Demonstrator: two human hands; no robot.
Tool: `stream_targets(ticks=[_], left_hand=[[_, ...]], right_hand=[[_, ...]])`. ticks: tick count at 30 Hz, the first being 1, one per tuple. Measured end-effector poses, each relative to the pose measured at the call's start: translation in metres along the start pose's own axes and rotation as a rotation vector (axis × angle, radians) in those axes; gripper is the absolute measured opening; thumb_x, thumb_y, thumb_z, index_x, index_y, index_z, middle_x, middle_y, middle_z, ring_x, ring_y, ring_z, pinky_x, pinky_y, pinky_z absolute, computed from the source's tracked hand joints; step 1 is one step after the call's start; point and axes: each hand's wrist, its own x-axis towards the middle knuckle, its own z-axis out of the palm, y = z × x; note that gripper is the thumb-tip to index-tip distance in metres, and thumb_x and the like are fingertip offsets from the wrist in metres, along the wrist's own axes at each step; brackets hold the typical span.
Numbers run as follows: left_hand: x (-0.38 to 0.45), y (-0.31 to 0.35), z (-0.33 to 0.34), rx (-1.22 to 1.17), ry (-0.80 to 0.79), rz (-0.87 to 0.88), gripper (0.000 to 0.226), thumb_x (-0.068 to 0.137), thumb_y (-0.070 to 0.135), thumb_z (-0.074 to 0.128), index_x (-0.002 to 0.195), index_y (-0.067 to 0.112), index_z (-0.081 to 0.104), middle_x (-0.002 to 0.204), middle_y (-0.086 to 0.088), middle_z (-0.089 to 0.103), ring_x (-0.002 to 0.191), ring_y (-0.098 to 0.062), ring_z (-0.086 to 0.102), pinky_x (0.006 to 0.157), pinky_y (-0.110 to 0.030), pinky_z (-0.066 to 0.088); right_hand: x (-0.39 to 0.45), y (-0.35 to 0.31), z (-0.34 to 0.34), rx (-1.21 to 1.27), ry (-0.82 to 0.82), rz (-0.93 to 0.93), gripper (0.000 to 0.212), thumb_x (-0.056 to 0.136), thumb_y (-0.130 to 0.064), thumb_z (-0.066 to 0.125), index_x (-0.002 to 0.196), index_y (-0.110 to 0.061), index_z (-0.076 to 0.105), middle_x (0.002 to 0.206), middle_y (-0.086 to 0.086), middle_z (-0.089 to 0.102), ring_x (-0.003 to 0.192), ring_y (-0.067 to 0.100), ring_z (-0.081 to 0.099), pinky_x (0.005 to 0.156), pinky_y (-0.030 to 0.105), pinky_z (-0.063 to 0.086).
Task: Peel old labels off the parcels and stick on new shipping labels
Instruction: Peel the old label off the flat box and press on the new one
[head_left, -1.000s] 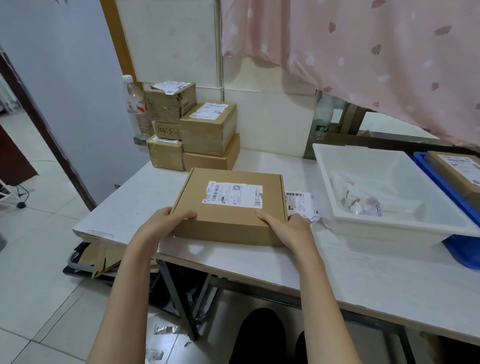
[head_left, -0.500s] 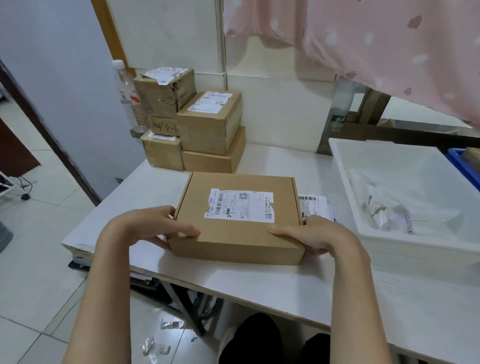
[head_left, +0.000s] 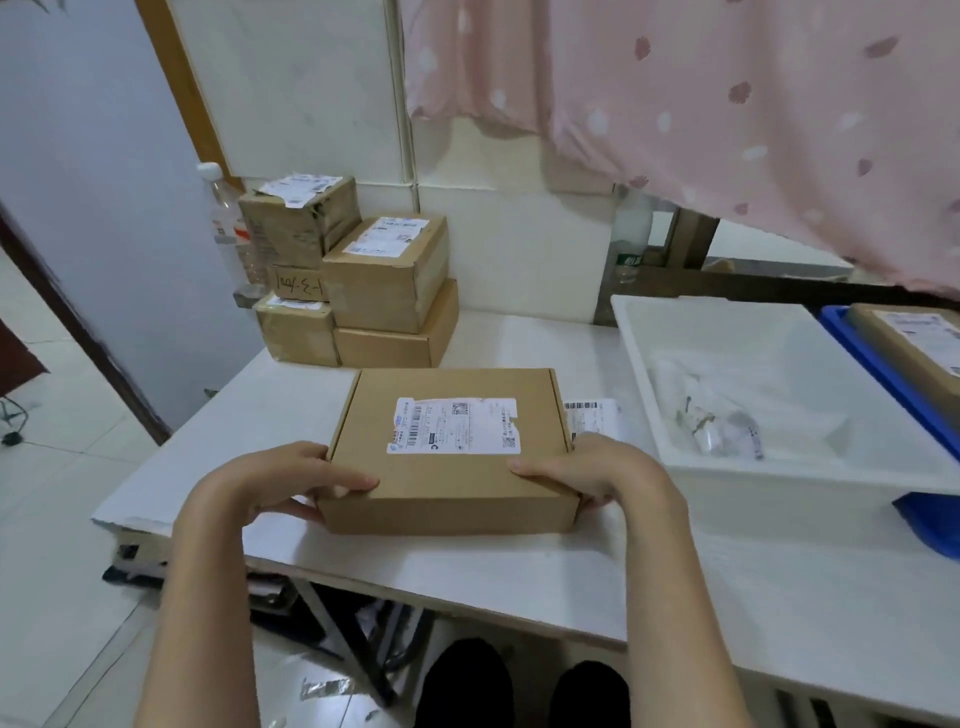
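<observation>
box (head_left: 447, 499) flat on table (head_left: 519, 566) | left hand (head_left: 275, 480), right hand (head_left: 597, 475) grip its 2 sides, steadying it | old label (head_left: 453, 425) not peeled

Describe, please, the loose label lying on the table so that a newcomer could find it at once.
Start at the white table and find the flat brown parcel that both hands hold at its near corners. Between that parcel's right side and the white tub lies the loose label, flat on the tabletop. Unlike the other labels, it sits on no box.
</observation>
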Motion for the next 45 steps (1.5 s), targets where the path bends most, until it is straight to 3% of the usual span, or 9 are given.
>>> stream_targets(ticks=[5, 9, 13, 17, 22, 25, 29, 36, 45], left_hand=[[-0.009, -0.006, 0.005, -0.084, 0.013, 0.025, 0.064, 0.057, 0.034, 0.09, 0.111, 0.009, 0.065, 0.107, -0.008, 0.072, 0.097, -0.021, 0.069, 0.075, -0.026, 0.055], [-0.009, -0.013, 0.012, -0.179, 0.039, 0.059, 0.049, 0.07, 0.027, 0.086, 0.111, 0.007, 0.067, 0.109, -0.007, 0.072, 0.101, -0.022, 0.067, 0.079, -0.026, 0.052], [-0.007, -0.017, 0.013, -0.252, 0.14, 0.091, 0.038, 0.077, 0.028, 0.08, 0.107, 0.009, 0.066, 0.112, -0.011, 0.07, 0.098, -0.023, 0.064, 0.091, -0.033, 0.049], [-0.006, -0.022, 0.003, -0.285, 0.204, 0.088, 0.075, 0.043, 0.045, 0.078, 0.107, 0.009, 0.068, 0.107, -0.01, 0.071, 0.096, -0.024, 0.064, 0.085, -0.032, 0.048], [-0.006, -0.032, -0.01, -0.28, 0.227, 0.053, 0.085, 0.043, 0.045, 0.079, 0.119, 0.01, 0.064, 0.116, -0.011, 0.067, 0.099, -0.025, 0.061, 0.081, -0.03, 0.047], [0.003, -0.019, -0.007, -0.433, 0.474, 0.113, 0.072, 0.078, 0.029, 0.079, 0.14, 0.014, 0.048, 0.135, -0.009, 0.054, 0.114, -0.024, 0.054, 0.092, -0.034, 0.043], [0.002, 0.023, 0.018, -0.554, 0.845, 0.439, 0.043, 0.086, 0.022, 0.071, 0.126, 0.018, 0.058, 0.126, -0.001, 0.059, 0.104, -0.011, 0.056, 0.077, -0.014, 0.043], [0.026, 0.093, 0.072, -0.091, 0.394, 0.627, 0.026, 0.085, 0.022, 0.07, 0.111, 0.023, 0.07, 0.116, 0.008, 0.061, 0.109, -0.008, 0.056, 0.086, -0.024, 0.044], [0.054, 0.097, 0.093, -0.043, 0.29, 0.552, 0.042, 0.088, 0.026, 0.068, 0.127, 0.023, 0.056, 0.12, 0.007, 0.056, 0.106, -0.017, 0.062, 0.088, -0.032, 0.051]], right_hand=[[-0.016, 0.001, 0.011, 0.016, 0.082, -0.042, 0.061, 0.084, -0.057, 0.063, 0.125, -0.011, 0.058, 0.125, 0.006, 0.06, 0.109, 0.024, 0.058, 0.093, 0.033, 0.05], [-0.024, 0.003, 0.015, 0.061, 0.112, -0.048, 0.057, 0.087, -0.055, 0.062, 0.125, -0.013, 0.058, 0.113, 0.002, 0.056, 0.096, 0.02, 0.049, 0.07, 0.026, 0.04], [-0.02, -0.003, 0.021, 0.152, 0.135, -0.099, 0.055, 0.087, -0.051, 0.065, 0.125, -0.012, 0.059, 0.113, 0.002, 0.057, 0.099, 0.021, 0.053, 0.08, 0.027, 0.041], [-0.015, -0.015, 0.03, 0.127, 0.119, -0.111, 0.054, 0.088, -0.052, 0.062, 0.126, -0.013, 0.059, 0.117, 0.003, 0.059, 0.112, 0.023, 0.056, 0.084, 0.028, 0.042], [0.003, -0.016, 0.032, 0.214, 0.326, -0.153, 0.045, 0.099, -0.047, 0.042, 0.076, -0.011, 0.058, 0.094, 0.009, 0.062, 0.089, 0.027, 0.056, 0.075, 0.035, 0.042], [0.03, -0.01, 0.021, 0.107, 0.593, -0.222, 0.03, 0.099, -0.014, 0.038, 0.116, -0.014, 0.063, 0.134, 0.008, 0.051, 0.116, 0.027, 0.049, 0.091, 0.04, 0.044], [0.06, -0.004, 0.007, -0.151, 0.396, -0.162, 0.063, 0.089, 0.001, 0.037, 0.149, -0.017, 0.034, 0.157, 0.001, 0.027, 0.14, 0.03, 0.028, 0.109, 0.041, 0.033], [0.08, -0.006, -0.001, -0.233, 0.516, -0.068, 0.038, 0.088, -0.004, 0.054, 0.126, -0.008, 0.05, 0.132, 0.01, 0.038, 0.107, 0.032, 0.056, 0.084, 0.037, 0.048], [0.067, -0.034, -0.041, 0.243, 0.837, -0.259, 0.005, 0.088, -0.016, 0.062, 0.088, -0.018, 0.067, 0.09, -0.001, 0.068, 0.083, 0.021, 0.061, 0.073, 0.034, 0.052]])
